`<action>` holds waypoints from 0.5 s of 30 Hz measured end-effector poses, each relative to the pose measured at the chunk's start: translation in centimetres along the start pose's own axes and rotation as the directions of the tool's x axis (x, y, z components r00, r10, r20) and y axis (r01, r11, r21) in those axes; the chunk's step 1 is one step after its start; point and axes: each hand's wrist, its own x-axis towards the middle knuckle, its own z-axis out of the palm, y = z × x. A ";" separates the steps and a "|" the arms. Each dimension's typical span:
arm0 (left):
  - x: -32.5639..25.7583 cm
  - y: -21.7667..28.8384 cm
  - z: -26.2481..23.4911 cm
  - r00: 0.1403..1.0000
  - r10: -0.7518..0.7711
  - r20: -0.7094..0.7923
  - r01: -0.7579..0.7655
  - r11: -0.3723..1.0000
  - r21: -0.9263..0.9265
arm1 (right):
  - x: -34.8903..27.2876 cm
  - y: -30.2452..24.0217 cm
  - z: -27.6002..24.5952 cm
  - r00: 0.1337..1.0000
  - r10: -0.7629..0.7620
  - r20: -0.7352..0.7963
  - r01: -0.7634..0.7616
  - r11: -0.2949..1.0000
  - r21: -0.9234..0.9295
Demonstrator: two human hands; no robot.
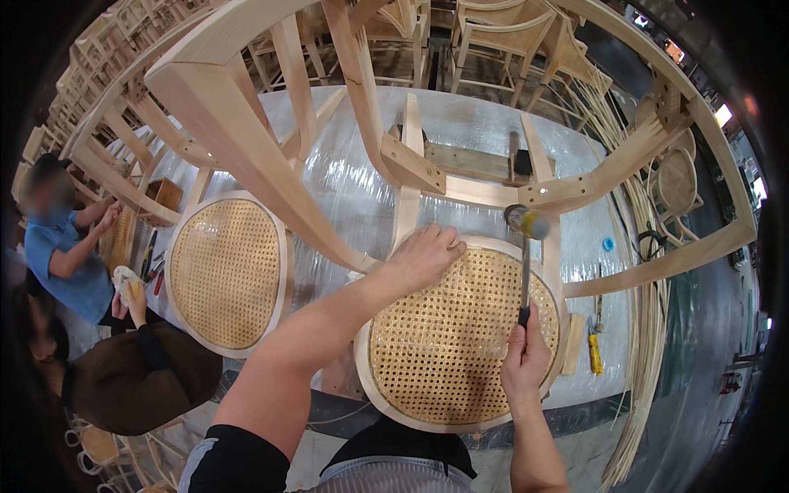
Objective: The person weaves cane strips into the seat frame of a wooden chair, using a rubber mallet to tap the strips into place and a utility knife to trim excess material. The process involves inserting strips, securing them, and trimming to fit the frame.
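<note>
A round wooden chair seat with a woven cane panel [444, 345] lies before me, joined to an upturned pale wood chair frame [485, 191]. My left hand [429, 256] rests at the seat's far rim with its fingers curled in; what they pinch, if anything, is hidden. My right hand [526, 355] grips the dark handle of a small mallet [526, 271]. The mallet stands upright over the right part of the panel, its dark and yellow head [530, 223] near the far right rim.
Another cane seat [226, 271] lies to the left. A yellow-handled tool [594, 353], a blue ring [608, 244] and long cane strips [649, 329] are on the right. Two people sit or stand at the left, one in a blue shirt [70, 263]. Chair legs rise around my arms.
</note>
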 end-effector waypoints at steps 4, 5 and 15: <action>0.8 0.7 -0.5 0.995 -0.008 0.096 0.007 1.000 0.005 | -0.1 2.0 0.1 0.946 0.172 0.276 -0.119 0.973 -0.197; 0.8 0.8 -0.6 0.992 -0.008 0.129 0.007 1.000 0.011 | 0.0 1.9 -0.3 0.923 0.240 0.301 -0.164 0.953 -0.257; 1.0 1.1 -0.9 0.989 0.016 0.149 -0.016 1.000 -0.005 | -0.6 2.2 -0.6 0.961 0.141 0.237 -0.088 0.971 -0.220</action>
